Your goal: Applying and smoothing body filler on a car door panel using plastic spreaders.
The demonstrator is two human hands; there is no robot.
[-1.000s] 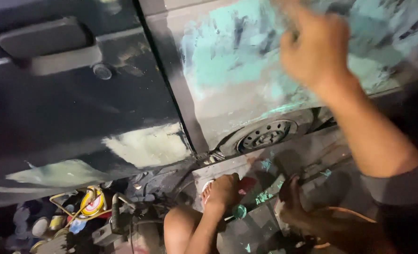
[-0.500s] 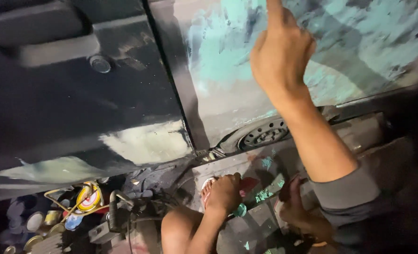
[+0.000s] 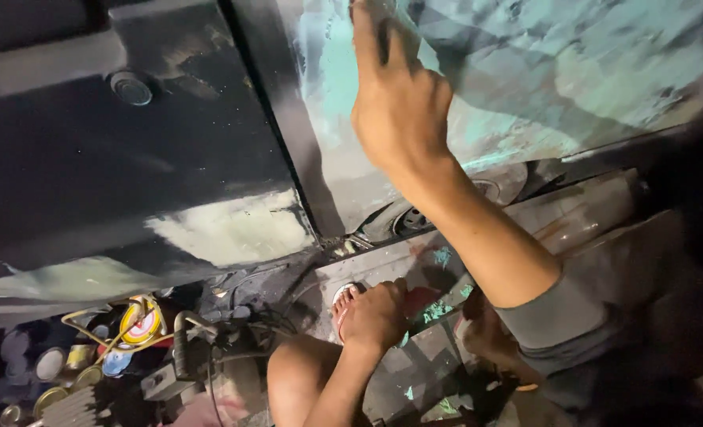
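My right hand (image 3: 399, 119) is raised against a car body panel (image 3: 573, 71) smeared with turquoise and grey filler. Its fingers point up and press on the panel; whether a thin grey sheet lies under them is unclear. My forearm, in a grey sleeve (image 3: 557, 316), runs down to the right. My left hand is out of view. Below, my bare leg bends, with one foot (image 3: 375, 316) in a sandal on the ground and the other foot (image 3: 486, 336) beside it.
A dark car door (image 3: 130, 166) with a pale filler patch (image 3: 233, 229) fills the left. A wheel (image 3: 414, 221) shows under the panel. Cans, a yellow hose and tools (image 3: 122, 340) lie at the lower left. Turquoise flecks dot the floor.
My right hand has slid left and up across the turquoise panel, and the view has moved closer to the car. My feet stay in place.
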